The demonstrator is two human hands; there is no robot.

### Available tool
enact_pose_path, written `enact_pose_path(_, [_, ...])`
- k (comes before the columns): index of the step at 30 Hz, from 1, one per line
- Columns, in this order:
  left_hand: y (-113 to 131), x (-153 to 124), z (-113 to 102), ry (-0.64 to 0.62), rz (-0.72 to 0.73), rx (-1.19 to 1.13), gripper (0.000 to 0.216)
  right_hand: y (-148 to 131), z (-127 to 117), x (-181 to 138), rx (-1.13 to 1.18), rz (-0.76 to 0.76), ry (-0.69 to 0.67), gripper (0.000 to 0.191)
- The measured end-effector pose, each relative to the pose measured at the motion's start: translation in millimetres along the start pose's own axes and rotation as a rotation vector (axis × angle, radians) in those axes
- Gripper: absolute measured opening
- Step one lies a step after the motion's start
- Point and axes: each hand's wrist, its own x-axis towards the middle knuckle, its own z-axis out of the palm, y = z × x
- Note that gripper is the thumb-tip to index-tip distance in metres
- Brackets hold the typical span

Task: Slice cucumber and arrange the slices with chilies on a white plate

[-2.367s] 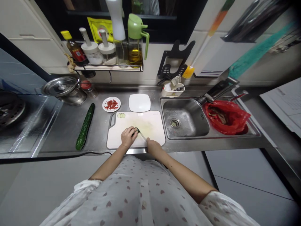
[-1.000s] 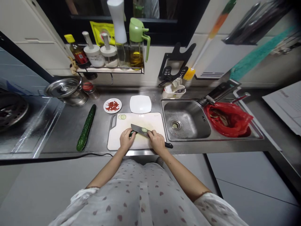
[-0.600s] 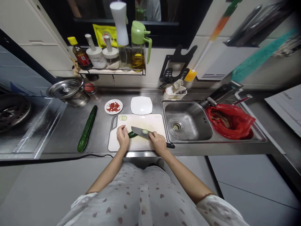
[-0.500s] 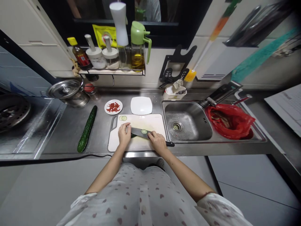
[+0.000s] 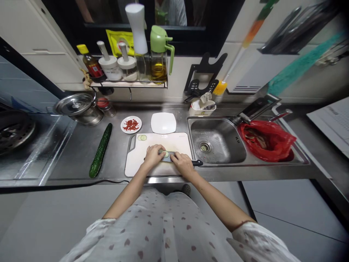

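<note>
My right hand (image 5: 183, 163) is closed on a kitchen knife (image 5: 197, 163) over the white cutting board (image 5: 133, 160). Its blade points left, and a pale cucumber slice (image 5: 166, 154) lies on the flat of it. Fingers of my left hand (image 5: 154, 155) close on that slice at the blade. Beneath the left hand a dark bit shows on the board; most of it is hidden. Two cut cucumber slices (image 5: 142, 137) overlap at the board's upper left corner.
A whole cucumber (image 5: 100, 151) lies left of the board. Behind the board stand a small plate of chopped red pieces (image 5: 131, 124) and a white square plate (image 5: 163, 123). To the right are the sink (image 5: 218, 145) and a red plastic bag (image 5: 267, 142).
My left hand has moved right, from the blade's left end to the cucumber slice on the blade. My right hand stays at the knife, whose blade now lies more level.
</note>
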Motion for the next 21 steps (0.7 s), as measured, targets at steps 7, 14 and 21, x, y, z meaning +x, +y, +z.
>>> enact_pose_path(7, [-5.0,9.0,5.0,0.170,-0.143,-0.230,0.008,9.4,3.2,-8.7,-0.002,0.090,-0.037,0.037])
enact_pose_path(14, [-48.5,23.7,9.4,0.441,-0.398,-0.504,0.015,20.7,12.8,-17.0,-0.010,0.164,-0.027,0.036])
enact_pose_path(21, [-90.9,39.2,7.9,0.553,-0.684,-0.361,0.025,25.5,24.6,-22.3,0.003,0.227,0.057,0.032])
